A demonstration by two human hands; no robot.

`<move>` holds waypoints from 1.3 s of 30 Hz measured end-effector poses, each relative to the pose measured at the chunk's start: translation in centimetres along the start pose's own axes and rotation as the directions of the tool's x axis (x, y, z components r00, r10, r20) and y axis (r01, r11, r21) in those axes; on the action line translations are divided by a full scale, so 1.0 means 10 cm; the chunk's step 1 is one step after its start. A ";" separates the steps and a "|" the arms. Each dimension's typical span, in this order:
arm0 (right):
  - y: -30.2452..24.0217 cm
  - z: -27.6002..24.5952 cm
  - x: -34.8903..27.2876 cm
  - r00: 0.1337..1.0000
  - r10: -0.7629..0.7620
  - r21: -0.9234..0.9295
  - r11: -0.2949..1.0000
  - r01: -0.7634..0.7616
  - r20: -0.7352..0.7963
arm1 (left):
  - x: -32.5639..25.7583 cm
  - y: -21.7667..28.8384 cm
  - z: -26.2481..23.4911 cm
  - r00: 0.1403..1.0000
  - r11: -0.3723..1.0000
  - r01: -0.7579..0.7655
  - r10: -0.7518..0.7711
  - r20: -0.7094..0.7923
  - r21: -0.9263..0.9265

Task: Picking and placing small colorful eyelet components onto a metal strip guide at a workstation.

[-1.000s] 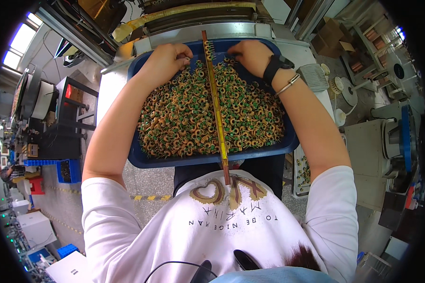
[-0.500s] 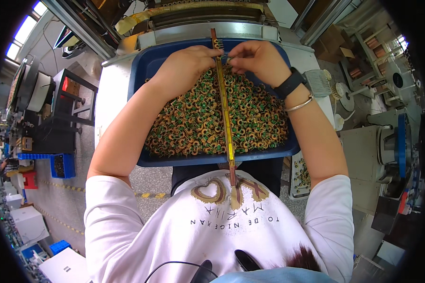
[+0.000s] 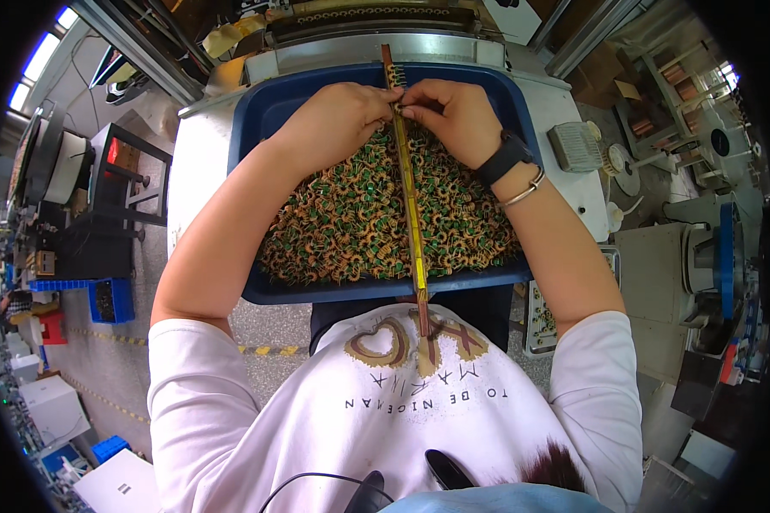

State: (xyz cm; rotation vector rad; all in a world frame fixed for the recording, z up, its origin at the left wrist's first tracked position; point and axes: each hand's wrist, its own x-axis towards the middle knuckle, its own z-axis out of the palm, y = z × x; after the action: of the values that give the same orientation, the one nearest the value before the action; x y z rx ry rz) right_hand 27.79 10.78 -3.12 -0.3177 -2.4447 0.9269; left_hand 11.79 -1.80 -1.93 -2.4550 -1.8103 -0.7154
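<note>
A blue tray (image 3: 479, 283) in front of me holds a heap of small green coils with copper-coloured windings (image 3: 342, 222). A long narrow rail (image 3: 409, 197), yellow in the middle and brown at its ends, lies lengthwise across the tray, its near end against my shirt. Several coils with upright wire leads (image 3: 393, 77) sit in a row at its far end. My left hand (image 3: 344, 121) is closed on the rail near that row. Beside it, my right hand (image 3: 455, 118) pinches a small coil against the rail, the coil mostly hidden by the fingertips.
The tray rests on a white table (image 3: 201, 167) before a metal machine frame (image 3: 325, 61). A grey ribbed block (image 3: 576, 146) lies on the table at the right. Lower right stands a small metal tray with more coils (image 3: 541, 321). A black stand (image 3: 115, 192) is at the left.
My right hand has moved left from just beside the rail to the rail itself, bringing a coil against it. My left hand has barely shifted and stays at the rail.
</note>
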 end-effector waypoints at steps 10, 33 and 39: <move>-0.27 -0.04 -0.07 0.998 -0.031 0.167 0.985 0.038 -0.048 | -0.01 0.02 0.11 0.862 0.543 0.321 -0.507 0.002 -0.776; 0.17 -0.44 0.02 0.987 0.095 -0.029 0.995 -0.100 -0.132 | -0.04 -0.22 0.15 0.914 0.914 0.369 -0.390 -0.114 -0.169; 0.51 -0.27 0.06 0.999 0.031 -0.363 0.932 -0.022 0.019 | 0.04 -0.33 0.22 0.977 0.977 0.196 -0.203 0.070 0.086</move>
State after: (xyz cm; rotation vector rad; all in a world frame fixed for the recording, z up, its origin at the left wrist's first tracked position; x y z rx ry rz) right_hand 28.92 16.25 -4.62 -0.4702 -2.6340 0.4834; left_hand 9.69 0.27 -4.64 -2.3063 -2.0933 -0.5494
